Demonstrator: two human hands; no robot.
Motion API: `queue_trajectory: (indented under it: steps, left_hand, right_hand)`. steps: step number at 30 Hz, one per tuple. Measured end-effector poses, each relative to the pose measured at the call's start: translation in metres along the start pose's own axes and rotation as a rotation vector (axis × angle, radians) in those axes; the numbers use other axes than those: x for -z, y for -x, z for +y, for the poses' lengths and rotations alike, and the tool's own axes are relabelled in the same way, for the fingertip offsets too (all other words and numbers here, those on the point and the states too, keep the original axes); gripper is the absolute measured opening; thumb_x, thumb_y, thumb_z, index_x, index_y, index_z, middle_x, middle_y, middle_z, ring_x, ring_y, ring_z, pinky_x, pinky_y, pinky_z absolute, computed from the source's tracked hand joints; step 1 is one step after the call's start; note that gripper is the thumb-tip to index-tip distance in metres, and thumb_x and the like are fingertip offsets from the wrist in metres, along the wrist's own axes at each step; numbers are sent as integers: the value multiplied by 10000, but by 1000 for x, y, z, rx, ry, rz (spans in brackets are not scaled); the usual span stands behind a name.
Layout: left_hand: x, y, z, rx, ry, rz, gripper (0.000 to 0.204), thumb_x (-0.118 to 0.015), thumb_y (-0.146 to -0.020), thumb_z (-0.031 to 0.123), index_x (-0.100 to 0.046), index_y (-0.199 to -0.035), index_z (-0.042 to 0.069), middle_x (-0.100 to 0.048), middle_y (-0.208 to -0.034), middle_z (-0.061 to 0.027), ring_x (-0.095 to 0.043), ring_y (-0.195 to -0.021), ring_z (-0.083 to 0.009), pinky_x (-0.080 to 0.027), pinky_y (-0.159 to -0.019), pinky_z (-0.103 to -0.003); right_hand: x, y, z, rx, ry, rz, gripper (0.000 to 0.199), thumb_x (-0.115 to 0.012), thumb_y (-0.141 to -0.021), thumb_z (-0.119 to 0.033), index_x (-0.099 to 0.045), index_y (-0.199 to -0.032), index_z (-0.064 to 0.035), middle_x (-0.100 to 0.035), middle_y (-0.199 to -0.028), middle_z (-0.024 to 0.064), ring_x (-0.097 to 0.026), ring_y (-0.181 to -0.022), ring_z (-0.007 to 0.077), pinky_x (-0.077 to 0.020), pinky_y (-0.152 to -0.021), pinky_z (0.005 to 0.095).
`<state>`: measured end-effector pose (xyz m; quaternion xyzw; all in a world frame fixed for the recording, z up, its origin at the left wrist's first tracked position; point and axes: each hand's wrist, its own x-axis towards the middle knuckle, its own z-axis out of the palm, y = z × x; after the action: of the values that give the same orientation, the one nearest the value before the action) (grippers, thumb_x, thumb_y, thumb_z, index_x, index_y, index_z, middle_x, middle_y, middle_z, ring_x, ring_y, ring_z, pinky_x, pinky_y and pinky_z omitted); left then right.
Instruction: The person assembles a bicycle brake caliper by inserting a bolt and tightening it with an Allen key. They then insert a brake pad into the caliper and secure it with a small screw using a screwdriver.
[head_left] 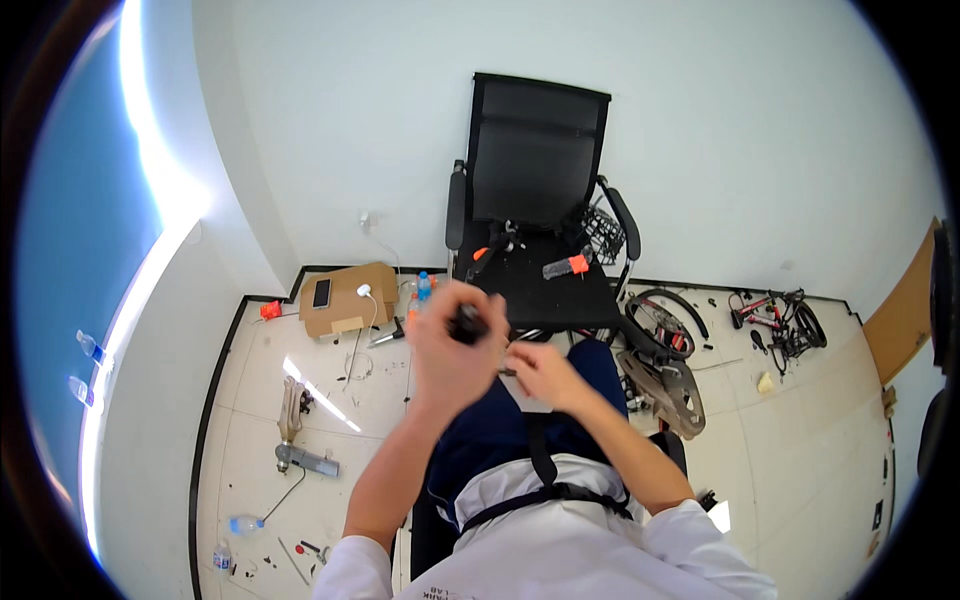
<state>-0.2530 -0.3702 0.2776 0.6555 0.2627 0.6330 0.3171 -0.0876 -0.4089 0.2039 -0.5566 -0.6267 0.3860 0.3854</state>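
Note:
My left hand (450, 350) is raised above my lap, its fingers wrapped round a dark, rounded object (467, 325) whose kind I cannot make out. Just to the right and lower, my right hand (547, 376) is closed in a pinch close to the left one. Something small and dark seems to be at its fingertips, too small to name. Under the hands are my dark blue trousers, with a pale flat piece (527, 400) on the lap between the thighs.
Ahead stands a black mesh chair (538, 150) with black parts and an orange-ended tool (568, 266) on its seat. Left lie cardboard (345, 315) with a phone (322, 293), and a grey metal frame part (310, 460). Right are a wheel (665, 322) and bicycle parts (780, 318).

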Motion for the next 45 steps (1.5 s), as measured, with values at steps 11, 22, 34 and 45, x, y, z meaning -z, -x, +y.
queue_trajectory:
  steps: [11,22,34,45]
  left_hand:
    - [16,-23,-4,167,239,263,162,-610,-883,-1,-482,-786,18,-519,-634,-14,-610,-510,-106,-480,-457,-225]
    - [-6,-12,-17,573,427,-118,154,-650,-843,21,-507,-785,17,-534,-624,-18,-621,-509,-115,-508,-439,-258]
    - [-11,7,-14,190,65,-222,133,-602,-755,-47,-494,-747,31,-570,-613,-29,-623,-537,-98,-447,-479,-228]
    - [2,5,-19,182,79,-247,144,-584,-793,-64,-479,-744,22,-590,-661,-32,-624,-556,-94,-481,-498,-221]
  right_hand:
    - [-25,87,-87,259,-55,-101,215,-663,-844,-61,-465,-902,-1,-506,-696,29,-463,-565,82,-412,-512,242]
    - [-3,66,-129,1199,880,157,309,-796,-725,-239,-577,-829,-48,-570,-727,55,-585,-604,215,-462,-515,314]
    - [39,-38,-101,148,-69,107,335,-491,-993,-218,-523,-715,-33,-519,-548,5,-471,-394,57,-349,-363,201]
    - [18,-60,-62,88,-574,-25,335,-460,-1016,-282,-507,-787,-42,-548,-594,34,-471,-379,82,-357,-337,208]
